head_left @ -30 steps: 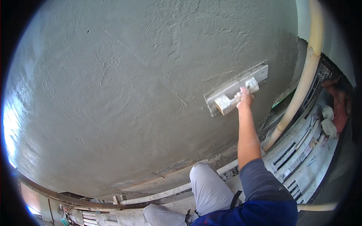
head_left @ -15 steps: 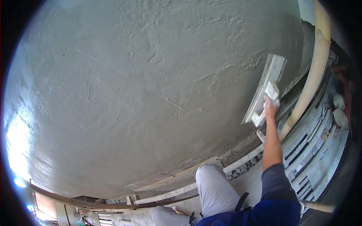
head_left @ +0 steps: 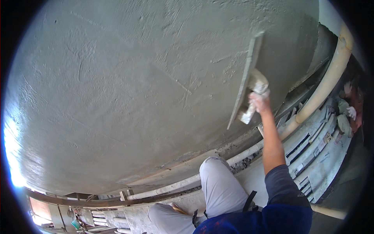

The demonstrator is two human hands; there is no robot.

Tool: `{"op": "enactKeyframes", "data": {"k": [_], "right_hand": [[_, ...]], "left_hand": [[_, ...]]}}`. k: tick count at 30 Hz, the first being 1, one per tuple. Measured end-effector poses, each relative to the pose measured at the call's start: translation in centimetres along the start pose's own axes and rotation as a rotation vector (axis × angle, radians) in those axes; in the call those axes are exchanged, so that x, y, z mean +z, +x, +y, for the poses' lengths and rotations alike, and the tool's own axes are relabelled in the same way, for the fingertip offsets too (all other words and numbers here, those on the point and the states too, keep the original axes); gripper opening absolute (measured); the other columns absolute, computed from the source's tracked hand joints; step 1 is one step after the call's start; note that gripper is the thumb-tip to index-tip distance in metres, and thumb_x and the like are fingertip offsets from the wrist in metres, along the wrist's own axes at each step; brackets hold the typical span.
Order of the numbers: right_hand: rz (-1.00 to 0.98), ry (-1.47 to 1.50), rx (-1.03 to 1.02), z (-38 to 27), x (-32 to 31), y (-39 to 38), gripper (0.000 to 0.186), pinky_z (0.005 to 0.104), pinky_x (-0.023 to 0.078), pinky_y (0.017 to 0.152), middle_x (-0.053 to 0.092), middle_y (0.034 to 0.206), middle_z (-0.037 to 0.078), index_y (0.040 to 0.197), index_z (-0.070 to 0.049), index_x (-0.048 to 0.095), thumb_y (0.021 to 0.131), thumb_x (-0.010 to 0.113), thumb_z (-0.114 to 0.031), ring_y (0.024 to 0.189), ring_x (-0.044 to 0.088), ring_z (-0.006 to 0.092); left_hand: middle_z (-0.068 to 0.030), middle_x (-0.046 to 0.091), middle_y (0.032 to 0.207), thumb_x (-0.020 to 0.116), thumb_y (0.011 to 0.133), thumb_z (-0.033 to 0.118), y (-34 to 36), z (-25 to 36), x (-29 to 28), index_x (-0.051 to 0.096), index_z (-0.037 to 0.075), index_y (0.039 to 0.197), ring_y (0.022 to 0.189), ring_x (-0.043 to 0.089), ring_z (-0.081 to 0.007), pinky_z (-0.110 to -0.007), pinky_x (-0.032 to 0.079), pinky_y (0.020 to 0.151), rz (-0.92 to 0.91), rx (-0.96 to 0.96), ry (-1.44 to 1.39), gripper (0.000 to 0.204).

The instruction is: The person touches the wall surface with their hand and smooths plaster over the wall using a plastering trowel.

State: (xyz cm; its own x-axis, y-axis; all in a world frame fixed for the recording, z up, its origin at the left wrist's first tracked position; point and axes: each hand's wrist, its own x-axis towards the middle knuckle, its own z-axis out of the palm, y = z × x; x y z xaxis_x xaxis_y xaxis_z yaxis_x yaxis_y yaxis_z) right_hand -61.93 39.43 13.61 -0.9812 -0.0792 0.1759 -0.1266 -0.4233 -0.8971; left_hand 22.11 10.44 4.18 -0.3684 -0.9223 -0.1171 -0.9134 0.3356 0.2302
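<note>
My right hand is wrapped round the pale, mortar-caked handle of a long plastering trowel. The trowel's blade stands nearly upright in the picture, slanting down to the left, its long edge against or very near the wall. Wet grey plaster covers that wall, smooth in places, with ridges, scratches and small lumps elsewhere. A rough raised patch of plaster lies just left of the blade. My right arm reaches up and forward from a dark sleeve. My left hand is out of view.
A thick bamboo pole rises at the right. Another pole runs along the wall's foot, in front of my bent knees. Pale scaffold boards with gaps lie at the right. Another person's hand shows at the far right.
My right hand has carried the trowel left along the wall, past the rough streak's right end. The blade has tilted more edge-on. The view has shifted slightly.
</note>
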Motion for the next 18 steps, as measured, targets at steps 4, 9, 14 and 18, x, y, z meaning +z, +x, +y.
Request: {"op": "enactKeyframes", "data": {"k": [4,9,14,18], "right_hand": [[-0.255,-0.26,-0.161,-0.9,8.5,-5.5,0.031,0.029,0.05,0.057,0.063,0.077,0.003,0.093,-0.001,0.062,0.063,0.065,-0.004,0.064,0.059,0.0122],[-0.39,-0.279,-0.293,-1.5,18.9,-11.7,0.038,0.0324,0.051,0.074,0.069,0.09,0.01,0.101,-0.001,0.064,0.064,0.065,-0.007,0.082,0.065,0.0177],[-0.568,-0.267,-0.303,-0.5,26.8,-17.0,0.042,0.0357,0.051,0.08,0.068,0.096,0.018,0.104,-0.002,0.063,0.063,0.068,-0.01,0.092,0.067,0.0294],[-0.764,-0.082,-0.276,-1.5,31.5,-22.1,0.045,0.0369,0.051,0.079,0.067,0.093,0.021,0.102,0.0,0.063,0.06,0.072,-0.014,0.092,0.065,0.0345]], "left_hand": [[-0.0147,0.066,0.096,0.068,0.085,0.031,1.7,0.6,1.0,0.052,0.002,0.12,0.08,0.063,-0.0262,-0.038,0.051,0.069,0.036,0.016,-0.151,0.048],[-0.015,0.065,0.095,0.069,0.085,0.03,1.3,-0.2,3.0,0.052,0.001,0.12,0.072,0.061,-0.0248,-0.035,0.05,0.067,0.049,0.006,-0.23,0.048],[-0.013,0.06,0.091,0.068,0.085,0.023,1.4,0.8,1.5,0.054,-0.003,0.113,0.07,0.059,-0.0228,-0.033,0.049,0.059,0.117,0.034,-0.186,0.041],[-0.0142,0.06,0.09,0.068,0.082,0.013,0.9,0.6,-0.2,0.052,-0.003,0.113,0.069,0.058,-0.023,-0.032,0.048,0.059,0.249,0.055,-0.316,0.038]]}}
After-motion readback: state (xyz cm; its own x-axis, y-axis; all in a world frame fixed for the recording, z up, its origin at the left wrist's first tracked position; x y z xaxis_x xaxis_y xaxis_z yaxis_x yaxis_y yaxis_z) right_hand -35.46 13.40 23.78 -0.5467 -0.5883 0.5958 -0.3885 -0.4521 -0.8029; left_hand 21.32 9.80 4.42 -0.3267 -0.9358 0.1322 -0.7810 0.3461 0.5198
